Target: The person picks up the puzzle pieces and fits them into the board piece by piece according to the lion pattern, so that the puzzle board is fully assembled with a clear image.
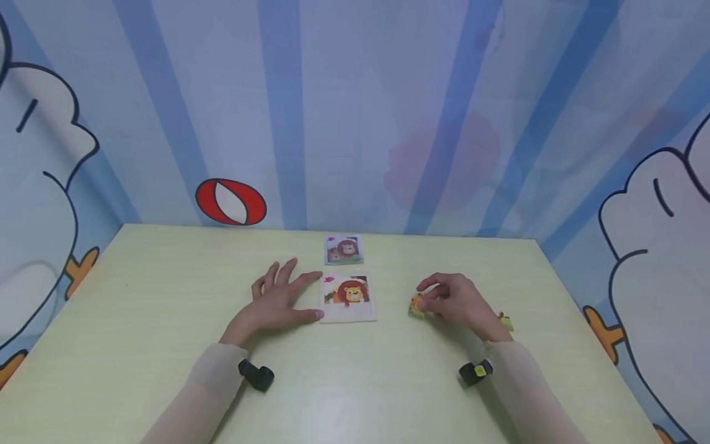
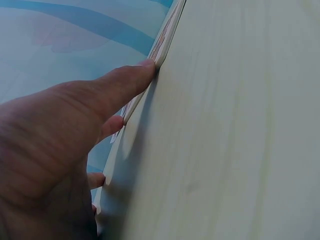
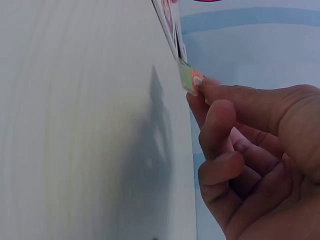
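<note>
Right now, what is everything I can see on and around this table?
table: one, pale yellow-green, fills the foreground.
lion puzzle board: one, white with an orange lion, table centre.
small lion picture card: one, pale with a lion, behind the board near the far edge.
orange puzzle piece: one, orange and green, right of the board.
second piece: one, yellow-green, beside the right wrist.
backdrop: one, blue-striped with cartoon shapes, around the table.
left hand: flat, fingertips on the board's left edge.
right hand: pinches the orange puzzle piece.
</note>
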The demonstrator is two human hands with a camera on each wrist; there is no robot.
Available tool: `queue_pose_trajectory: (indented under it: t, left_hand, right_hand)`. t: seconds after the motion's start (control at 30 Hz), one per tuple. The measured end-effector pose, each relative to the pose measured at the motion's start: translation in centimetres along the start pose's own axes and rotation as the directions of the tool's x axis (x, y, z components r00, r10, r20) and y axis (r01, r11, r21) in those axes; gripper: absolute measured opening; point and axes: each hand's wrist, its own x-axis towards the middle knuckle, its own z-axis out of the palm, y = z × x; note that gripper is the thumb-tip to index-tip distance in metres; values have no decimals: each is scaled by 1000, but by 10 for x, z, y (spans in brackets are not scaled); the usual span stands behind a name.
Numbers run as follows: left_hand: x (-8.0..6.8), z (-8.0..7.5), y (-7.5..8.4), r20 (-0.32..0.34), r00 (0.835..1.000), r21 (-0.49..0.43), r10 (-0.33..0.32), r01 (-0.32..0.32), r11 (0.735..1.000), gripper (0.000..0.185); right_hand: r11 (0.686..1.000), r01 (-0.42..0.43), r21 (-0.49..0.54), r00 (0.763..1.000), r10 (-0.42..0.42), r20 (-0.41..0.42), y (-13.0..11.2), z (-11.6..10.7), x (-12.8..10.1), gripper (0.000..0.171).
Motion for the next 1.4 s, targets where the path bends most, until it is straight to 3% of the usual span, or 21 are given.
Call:
queue_pose_trajectory:
  t: [0.43, 1.4]
  left_hand:
    - [-1, -1, -1, 1, 1000, 4, 0, 0, 1000, 82]
    - [-1, -2, 2, -3, 1000, 5, 3, -3, 1000, 80]
  right_hand:
    - [991, 70, 116, 997, -71, 8, -23, 21, 19, 24]
    - [979, 106, 174, 988, -123, 89, -71, 90, 58, 13]
